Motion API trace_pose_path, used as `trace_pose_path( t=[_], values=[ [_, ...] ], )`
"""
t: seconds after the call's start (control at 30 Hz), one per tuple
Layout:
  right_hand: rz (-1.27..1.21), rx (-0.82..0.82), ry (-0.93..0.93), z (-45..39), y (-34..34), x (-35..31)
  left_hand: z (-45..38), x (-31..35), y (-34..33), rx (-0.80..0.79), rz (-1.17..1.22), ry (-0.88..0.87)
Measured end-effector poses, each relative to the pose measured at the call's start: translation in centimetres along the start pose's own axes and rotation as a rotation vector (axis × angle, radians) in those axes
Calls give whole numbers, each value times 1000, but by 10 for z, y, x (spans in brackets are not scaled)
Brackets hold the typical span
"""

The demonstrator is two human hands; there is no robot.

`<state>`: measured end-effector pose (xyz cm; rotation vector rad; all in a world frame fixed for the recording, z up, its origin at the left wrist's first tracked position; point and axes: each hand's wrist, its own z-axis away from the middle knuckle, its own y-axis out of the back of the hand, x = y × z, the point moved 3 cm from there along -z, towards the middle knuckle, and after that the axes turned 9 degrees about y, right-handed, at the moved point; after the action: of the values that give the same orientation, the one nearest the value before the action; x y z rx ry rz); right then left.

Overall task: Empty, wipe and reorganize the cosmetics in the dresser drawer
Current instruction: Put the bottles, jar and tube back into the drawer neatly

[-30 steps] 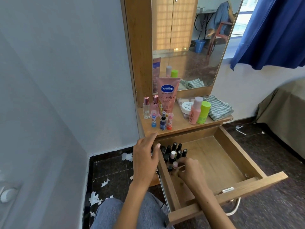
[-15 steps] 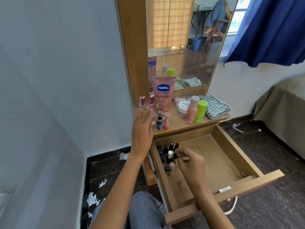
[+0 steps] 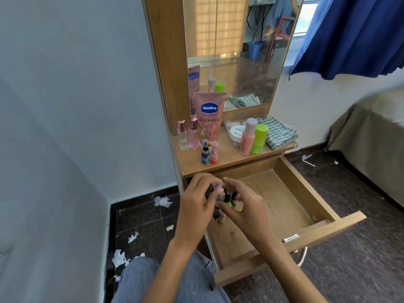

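Observation:
The wooden dresser drawer (image 3: 311, 190) stands pulled out, its right half bare. Several nail polish bottles (image 3: 228, 199) are clustered in its back left corner, partly hidden by my hands. My left hand (image 3: 194, 208) holds a small pink-and-blue bottle (image 3: 216, 186) in its fingertips just above that cluster. My right hand (image 3: 247, 209) curls over the polish bottles, thumb on the near side and fingers on the far side. On the dresser top stand a pink Vaseline tube (image 3: 209, 114), two perfume bottles (image 3: 188, 135), a dark spray bottle (image 3: 205, 153) and an orange-based stick (image 3: 214, 153).
A white jar (image 3: 237, 132), a pink bottle (image 3: 247, 136), a green bottle (image 3: 259, 138) and a striped cloth (image 3: 279, 132) fill the right of the dresser top. A bed (image 3: 371, 138) stands at right. Torn paper scraps (image 3: 119, 258) litter the dark floor at left.
My left hand reached up to the dresser top, took the small bottle from beside the dark spray and came down to the drawer corner. My right hand stayed at the polish bottles.

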<state>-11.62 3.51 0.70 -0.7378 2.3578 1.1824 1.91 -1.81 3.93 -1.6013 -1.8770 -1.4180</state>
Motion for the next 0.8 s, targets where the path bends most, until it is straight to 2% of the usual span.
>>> trace_pose_path(
  t=[0.1, 0.17, 0.3, 0.37, 0.57, 0.8],
  values=[
    [95, -40, 19, 4, 6, 0, 7, 2, -12, -93, 56, 54],
    [161, -97, -74, 9, 8, 13, 7, -5, -16, -113, 21, 90],
    [183, -262, -370, 18, 1, 50, 1, -24, -7, 11, -89, 139],
    [176, -331, -438, 16, -7, 56, -5, -29, -4, 66, -113, 147],
    [291, -451, -457, 8, -24, 55, -29, -32, -5, 128, -155, 159],
    [322, -503, -425, 9, -33, 53, -51, -34, -8, 137, -244, 116]
  ],
)
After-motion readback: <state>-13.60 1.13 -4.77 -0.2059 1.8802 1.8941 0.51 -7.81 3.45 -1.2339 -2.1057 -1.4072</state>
